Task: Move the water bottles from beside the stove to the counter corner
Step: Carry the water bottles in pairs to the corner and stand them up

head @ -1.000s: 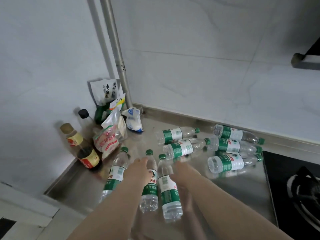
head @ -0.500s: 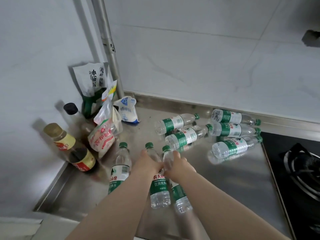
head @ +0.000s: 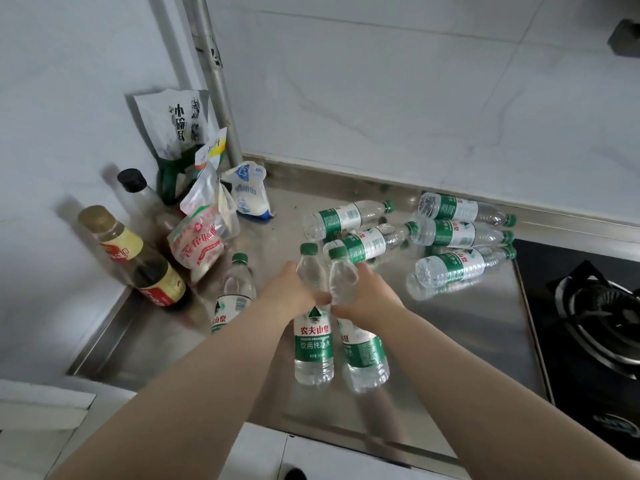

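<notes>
Two upright water bottles with green caps and green labels stand side by side on the steel counter. My left hand [head: 292,289] grips the neck of the left bottle [head: 313,341]. My right hand [head: 367,292] grips the neck of the right bottle [head: 362,351]. A third upright bottle [head: 233,296] stands to their left, untouched. Several more bottles lie on their sides behind my hands, among them one at the back [head: 346,218], one in the middle [head: 370,242] and one close to the stove [head: 460,266].
Sauce bottles [head: 152,268] and food bags [head: 201,237] crowd the counter corner at the left, with a metal pipe [head: 216,81] rising behind them. A black gas stove [head: 595,317] lies at the right. The steel counter [head: 485,341] ends at its front edge below my arms.
Both hands have closed round the necks of the two upright bottles. The camera has tilted down and drawn closer.
</notes>
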